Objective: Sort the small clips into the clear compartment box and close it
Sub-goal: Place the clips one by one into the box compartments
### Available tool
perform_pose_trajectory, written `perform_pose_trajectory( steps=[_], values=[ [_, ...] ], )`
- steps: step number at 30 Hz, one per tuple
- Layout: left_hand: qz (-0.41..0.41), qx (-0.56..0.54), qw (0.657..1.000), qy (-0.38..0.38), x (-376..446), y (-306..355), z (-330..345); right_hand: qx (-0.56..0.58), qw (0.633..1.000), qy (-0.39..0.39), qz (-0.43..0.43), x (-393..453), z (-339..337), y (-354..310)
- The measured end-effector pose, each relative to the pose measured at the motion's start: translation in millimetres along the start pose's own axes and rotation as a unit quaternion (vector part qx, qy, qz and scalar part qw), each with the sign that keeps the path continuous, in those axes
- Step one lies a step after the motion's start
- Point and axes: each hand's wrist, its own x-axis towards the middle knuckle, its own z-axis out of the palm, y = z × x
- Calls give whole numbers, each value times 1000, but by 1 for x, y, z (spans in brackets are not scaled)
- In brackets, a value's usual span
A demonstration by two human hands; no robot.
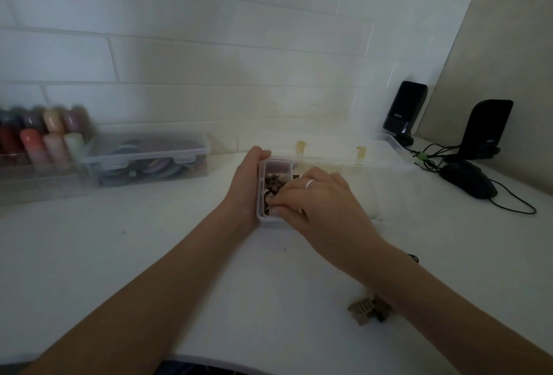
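The clear compartment box [374, 192] lies open on the white table, its lid [386, 150] folded back toward the wall on two yellowish hinges. My left hand [247, 183] grips the box's left end wall. Dark small clips [273, 181] fill the leftmost compartment. My right hand [314, 198] reaches into that compartment, fingertips pinched among the clips; what they hold is hidden. A few tan clips [369, 310] lie loose on the table under my right forearm.
A closed clear case of coloured discs [149, 157] sits at the left. Beside it stands a tray of coloured bottles [42, 138]. At the right are two black speakers [405, 111], a black mouse [469, 180] and cables. A tiled wall [209, 60] backs the table.
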Motion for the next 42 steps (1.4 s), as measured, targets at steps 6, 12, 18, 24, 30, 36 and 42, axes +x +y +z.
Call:
perform_pose_trajectory(
  steps=[6,12,18,24,30,36,42],
  values=[
    [30,16,999,-20,4,-4,-5,87,996,-32,4,21,-18,3],
    [39,14,999,-14,0,-3,-3,101,993,22,64,38,-21,12],
    [16,-7,1000,-20,1,-2,-3,34,993,-104,48,43,-10,5],
    [7,-9,1000,-24,-2,-2,-1,45,996,-49,66,43,-14,17],
    [1,-8,999,-40,-5,-2,-1,32,994,-97,29,41,-18,18],
    [-11,5,1000,-22,-9,-1,3,111,986,-86,90,-1,-61,36],
    [-11,15,998,-54,-7,-2,1,101,982,-78,141,-79,-64,49]
  ],
)
